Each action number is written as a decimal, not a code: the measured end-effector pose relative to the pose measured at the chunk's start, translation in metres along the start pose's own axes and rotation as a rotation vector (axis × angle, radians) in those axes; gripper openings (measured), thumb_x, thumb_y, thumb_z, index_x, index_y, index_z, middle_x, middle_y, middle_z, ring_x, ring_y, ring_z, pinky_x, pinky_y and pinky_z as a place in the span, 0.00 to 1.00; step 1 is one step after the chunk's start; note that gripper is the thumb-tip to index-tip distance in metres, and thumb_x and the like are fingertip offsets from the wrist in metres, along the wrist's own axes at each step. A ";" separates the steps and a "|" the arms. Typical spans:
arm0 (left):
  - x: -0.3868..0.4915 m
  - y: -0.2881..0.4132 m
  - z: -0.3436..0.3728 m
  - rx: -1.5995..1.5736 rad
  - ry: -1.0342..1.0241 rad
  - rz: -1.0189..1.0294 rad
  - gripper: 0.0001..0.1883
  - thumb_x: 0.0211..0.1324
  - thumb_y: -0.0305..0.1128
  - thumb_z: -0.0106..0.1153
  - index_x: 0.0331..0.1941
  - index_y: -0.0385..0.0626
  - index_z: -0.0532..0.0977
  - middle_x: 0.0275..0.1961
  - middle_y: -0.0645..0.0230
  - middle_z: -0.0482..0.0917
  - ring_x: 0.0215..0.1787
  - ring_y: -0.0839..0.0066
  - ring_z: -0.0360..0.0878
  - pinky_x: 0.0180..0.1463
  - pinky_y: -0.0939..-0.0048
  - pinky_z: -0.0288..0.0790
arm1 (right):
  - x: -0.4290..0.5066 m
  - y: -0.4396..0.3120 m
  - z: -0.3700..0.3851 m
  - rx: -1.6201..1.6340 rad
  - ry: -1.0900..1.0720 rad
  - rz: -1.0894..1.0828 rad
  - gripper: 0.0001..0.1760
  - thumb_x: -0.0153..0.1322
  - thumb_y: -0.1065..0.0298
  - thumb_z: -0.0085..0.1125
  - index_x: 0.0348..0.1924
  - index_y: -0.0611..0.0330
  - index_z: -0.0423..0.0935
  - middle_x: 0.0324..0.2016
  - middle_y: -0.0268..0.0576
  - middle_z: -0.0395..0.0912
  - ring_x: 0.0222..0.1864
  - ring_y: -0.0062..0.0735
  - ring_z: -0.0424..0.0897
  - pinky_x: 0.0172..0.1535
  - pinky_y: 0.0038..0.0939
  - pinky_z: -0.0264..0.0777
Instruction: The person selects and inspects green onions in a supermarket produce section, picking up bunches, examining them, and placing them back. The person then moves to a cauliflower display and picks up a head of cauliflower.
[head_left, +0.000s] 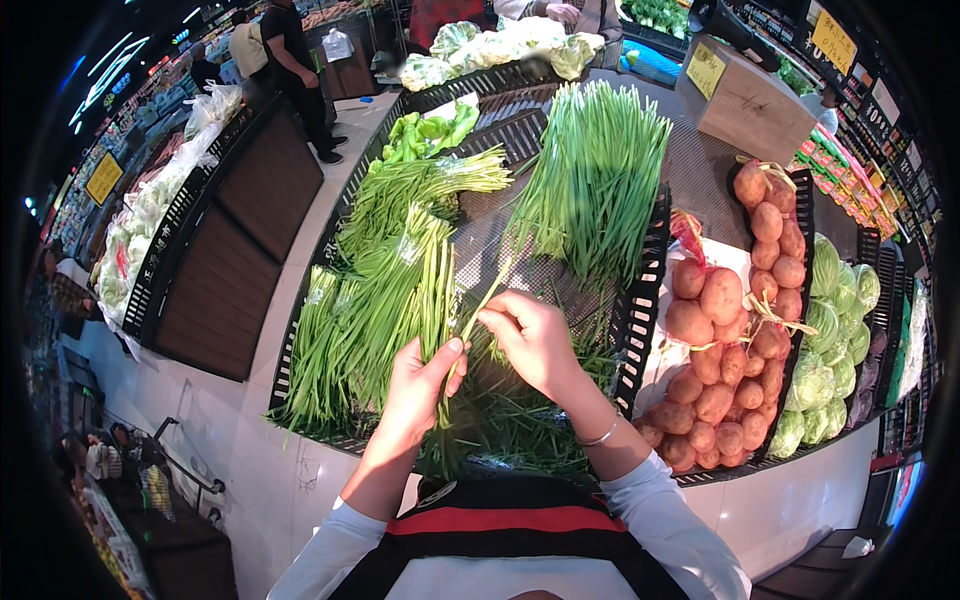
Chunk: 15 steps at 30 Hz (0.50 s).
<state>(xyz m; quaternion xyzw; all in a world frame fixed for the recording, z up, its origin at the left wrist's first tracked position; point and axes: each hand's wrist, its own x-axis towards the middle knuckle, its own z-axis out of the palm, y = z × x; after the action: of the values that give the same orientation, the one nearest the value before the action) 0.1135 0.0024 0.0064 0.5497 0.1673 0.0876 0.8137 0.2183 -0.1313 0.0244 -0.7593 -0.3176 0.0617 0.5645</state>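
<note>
My left hand (421, 379) is closed around the lower part of a thin bunch of garlic chives (441, 296), pale ends pointing away from me. Just right of it, my right hand (534, 341) pinches a pale yellowish chive stalk (498, 281) between thumb and fingers. The stalk's lower end reaches down to my left thumb. Bundles of chives (367, 315), some bound with clear film, lie to the left of my hands. Beyond the right hand stands a large dense bundle of green chives (596, 180). Loose chive leaves (517, 431) are scattered below my hands.
A black slatted crate wall (643, 307) divides the chives from netted potatoes (716, 405) on the right. Green cabbages (821, 337) lie farther right. Leafy lettuce (431, 135) and wrapped cauliflower (502, 49) are at the back. A person (289, 67) stands in the aisle.
</note>
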 end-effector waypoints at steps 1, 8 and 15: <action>-0.001 0.000 -0.001 -0.008 -0.013 0.000 0.08 0.63 0.32 0.56 0.37 0.38 0.75 0.22 0.72 0.74 0.17 0.84 0.65 0.21 0.82 0.57 | 0.003 0.001 -0.002 0.037 -0.003 0.068 0.09 0.68 0.65 0.60 0.35 0.63 0.77 0.28 0.48 0.77 0.28 0.42 0.78 0.33 0.33 0.70; -0.006 0.002 -0.002 -0.053 -0.012 -0.079 0.09 0.63 0.33 0.56 0.37 0.38 0.75 0.22 0.71 0.73 0.17 0.84 0.64 0.21 0.82 0.56 | 0.016 0.019 -0.029 -0.144 0.345 0.151 0.09 0.71 0.66 0.57 0.34 0.64 0.76 0.23 0.46 0.75 0.23 0.39 0.75 0.29 0.32 0.69; -0.007 -0.001 -0.004 -0.134 -0.072 -0.199 0.10 0.63 0.33 0.55 0.37 0.37 0.75 0.23 0.71 0.74 0.17 0.84 0.64 0.21 0.81 0.56 | 0.016 0.025 -0.021 0.277 0.083 0.172 0.11 0.72 0.64 0.55 0.33 0.63 0.76 0.20 0.33 0.74 0.22 0.19 0.71 0.27 0.22 0.65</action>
<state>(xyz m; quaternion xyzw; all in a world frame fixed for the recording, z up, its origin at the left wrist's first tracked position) 0.1053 0.0027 0.0054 0.4774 0.1854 -0.0023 0.8589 0.2509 -0.1437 0.0142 -0.7005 -0.2162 0.1218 0.6691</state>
